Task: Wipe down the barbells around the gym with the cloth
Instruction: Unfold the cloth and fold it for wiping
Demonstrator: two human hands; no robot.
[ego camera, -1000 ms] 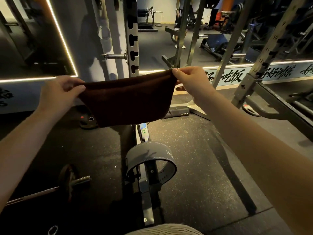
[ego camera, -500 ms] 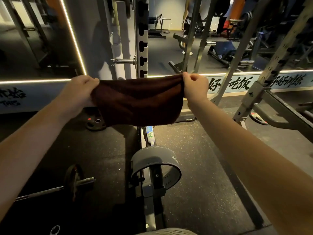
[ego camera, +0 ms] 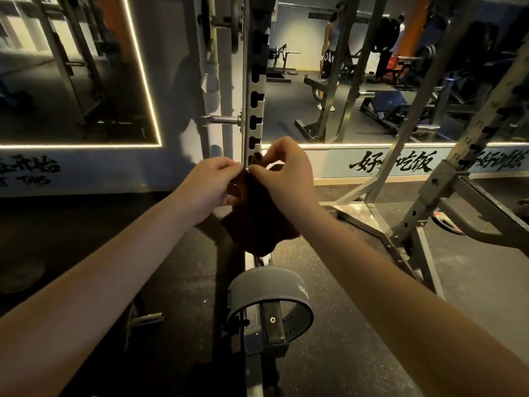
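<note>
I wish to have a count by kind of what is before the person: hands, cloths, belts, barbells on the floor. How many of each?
Hands: 2, the left hand and the right hand, both pinching the cloth.
Cloths: 1, dark brown.
Belts: 1, a grey belt.
Barbells on the floor: 1, a barbell with only its end showing.
Total: 5.

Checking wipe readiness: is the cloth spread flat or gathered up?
Gathered: the cloth hangs bunched below the left hand and right hand, which pinch its top together.
</note>
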